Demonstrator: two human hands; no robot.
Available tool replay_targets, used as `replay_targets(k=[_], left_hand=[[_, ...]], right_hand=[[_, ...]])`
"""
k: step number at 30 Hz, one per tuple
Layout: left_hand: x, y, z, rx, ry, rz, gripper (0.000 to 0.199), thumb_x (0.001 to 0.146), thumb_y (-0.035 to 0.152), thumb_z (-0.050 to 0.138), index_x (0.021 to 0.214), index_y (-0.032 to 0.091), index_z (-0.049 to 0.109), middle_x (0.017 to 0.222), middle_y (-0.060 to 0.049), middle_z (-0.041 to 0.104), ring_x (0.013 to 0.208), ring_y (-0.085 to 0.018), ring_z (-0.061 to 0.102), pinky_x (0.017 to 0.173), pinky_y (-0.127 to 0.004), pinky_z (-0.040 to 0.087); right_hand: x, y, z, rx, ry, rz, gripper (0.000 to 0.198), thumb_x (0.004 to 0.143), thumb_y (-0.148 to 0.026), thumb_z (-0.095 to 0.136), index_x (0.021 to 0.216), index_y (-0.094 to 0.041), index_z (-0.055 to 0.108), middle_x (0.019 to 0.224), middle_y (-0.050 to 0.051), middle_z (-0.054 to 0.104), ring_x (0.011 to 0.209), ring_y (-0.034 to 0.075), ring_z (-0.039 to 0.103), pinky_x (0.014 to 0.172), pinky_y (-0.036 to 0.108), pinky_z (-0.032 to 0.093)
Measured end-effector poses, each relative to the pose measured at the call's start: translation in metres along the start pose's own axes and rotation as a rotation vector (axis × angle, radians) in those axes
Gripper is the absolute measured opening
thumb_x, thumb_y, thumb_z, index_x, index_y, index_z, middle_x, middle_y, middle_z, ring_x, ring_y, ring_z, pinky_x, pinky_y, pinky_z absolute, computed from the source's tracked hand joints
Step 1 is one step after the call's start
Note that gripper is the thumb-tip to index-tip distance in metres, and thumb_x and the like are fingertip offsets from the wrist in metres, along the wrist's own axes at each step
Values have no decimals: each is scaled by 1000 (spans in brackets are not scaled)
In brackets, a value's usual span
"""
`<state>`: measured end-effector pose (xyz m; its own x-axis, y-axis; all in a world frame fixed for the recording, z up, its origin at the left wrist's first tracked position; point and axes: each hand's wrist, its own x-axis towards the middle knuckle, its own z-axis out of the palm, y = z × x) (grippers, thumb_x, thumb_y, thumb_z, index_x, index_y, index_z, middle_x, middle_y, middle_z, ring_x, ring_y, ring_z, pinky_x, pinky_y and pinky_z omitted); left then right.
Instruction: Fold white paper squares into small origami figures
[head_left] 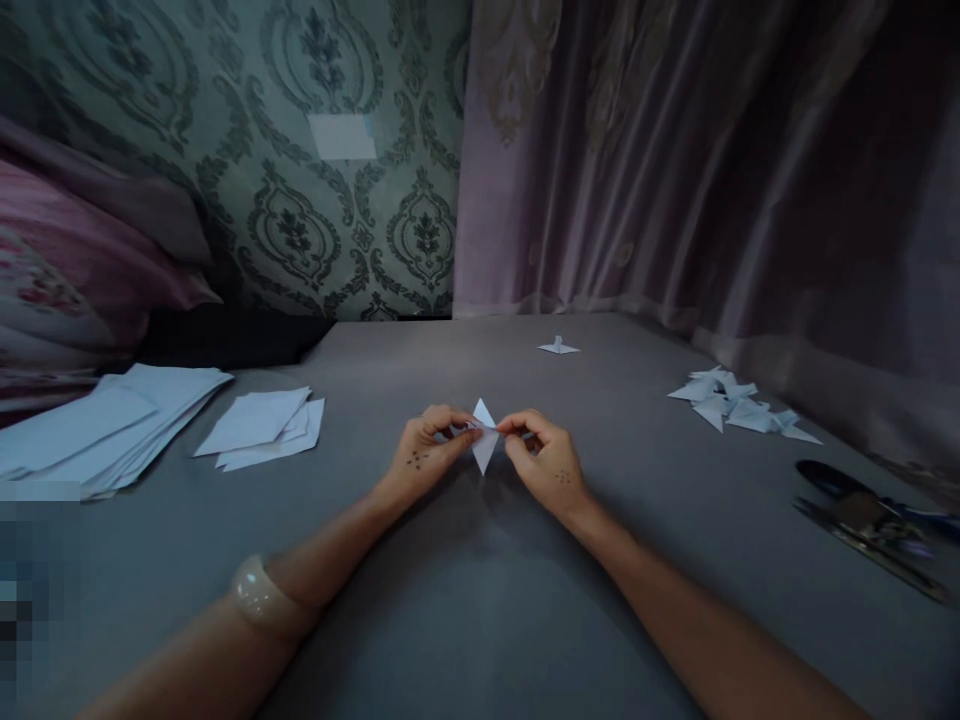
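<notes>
Between my two hands is a small white piece of folded paper (484,452), diamond-shaped with one point up and one down. My left hand (429,445) pinches its left side between thumb and fingers. On the opposite side, my right hand (546,458) grips the right corner with thumb and forefinger. The fingertips cover part of the folds. A finished paper crane (558,347) stands farther back on the grey surface, and several more folded paper cranes (739,402) lie in a heap to the right.
Left of my hands lie a small stack of paper squares (259,420) and a larger stack of white sheets (135,425). At the right edge are dark, blurred tools (862,510), perhaps scissors. A patterned wall (352,220), a curtain (570,200) and pink bedding (82,270) border the grey surface (450,600).
</notes>
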<state>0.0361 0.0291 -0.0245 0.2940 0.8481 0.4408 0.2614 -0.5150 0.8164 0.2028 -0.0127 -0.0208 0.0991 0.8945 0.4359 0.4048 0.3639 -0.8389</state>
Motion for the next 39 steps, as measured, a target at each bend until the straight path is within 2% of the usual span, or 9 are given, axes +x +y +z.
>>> replay_targets(k=[3, 7, 13, 22, 26, 31, 35, 39], left_hand=[[0, 1, 1, 66, 3, 108, 8, 77, 27, 65, 79, 20, 69, 80, -3, 67, 80, -17, 58, 74, -30, 45], [0, 0, 2, 106, -15, 177, 9, 80, 27, 64, 82, 21, 70, 80, -3, 67, 81, -17, 58, 77, -31, 45], [0, -4, 2, 149, -10, 228, 10, 81, 27, 63, 84, 20, 70, 82, -3, 67, 81, -16, 57, 77, -31, 43], [-1, -4, 1, 197, -33, 232, 13, 85, 29, 60, 85, 21, 70, 81, -3, 66, 80, -16, 55, 75, -31, 44], [-3, -8, 0, 317, -51, 375, 16, 88, 27, 55, 92, 20, 70, 86, -5, 66, 83, -17, 53, 76, -30, 44], [-6, -9, -4, 602, -97, 612, 20, 92, 23, 48, 102, 20, 65, 93, -7, 66, 86, -18, 51, 75, -32, 39], [-7, -5, -8, 795, -129, 723, 24, 94, 21, 41, 104, 18, 63, 96, -7, 66, 88, -19, 51, 74, -33, 36], [-8, -2, -10, 804, -167, 750, 26, 96, 22, 38, 106, 18, 61, 97, -8, 66, 90, -20, 51, 77, -34, 35]], right_hand=[[-2, 1, 2, -18, -44, -4, 19, 72, -12, 47, 80, -20, 62, 83, 3, 63, 76, 14, 60, 63, 23, 45], [-2, 4, 4, -26, -52, 12, 19, 72, -12, 47, 81, -19, 62, 84, 3, 64, 78, 15, 60, 64, 24, 46], [-2, 2, 4, -31, -54, 42, 18, 72, -12, 49, 82, -19, 62, 84, 4, 66, 77, 15, 61, 65, 24, 46], [-1, 3, 5, 1, -63, 104, 16, 72, -17, 51, 82, -20, 63, 83, 3, 67, 71, 14, 60, 63, 25, 45], [1, -1, 3, 85, -102, 203, 14, 76, -28, 53, 77, -19, 63, 74, 3, 64, 68, 15, 58, 60, 25, 44], [4, -6, -2, 220, -175, 425, 31, 76, -47, 56, 68, -18, 64, 66, 2, 59, 67, 15, 55, 54, 24, 42], [4, -9, -4, 281, -217, 535, 25, 69, -41, 64, 73, -17, 67, 72, 3, 61, 70, 15, 55, 53, 22, 40], [4, -8, -4, 267, -219, 578, 20, 67, -36, 64, 73, -18, 67, 69, 2, 58, 66, 13, 52, 53, 22, 39]])
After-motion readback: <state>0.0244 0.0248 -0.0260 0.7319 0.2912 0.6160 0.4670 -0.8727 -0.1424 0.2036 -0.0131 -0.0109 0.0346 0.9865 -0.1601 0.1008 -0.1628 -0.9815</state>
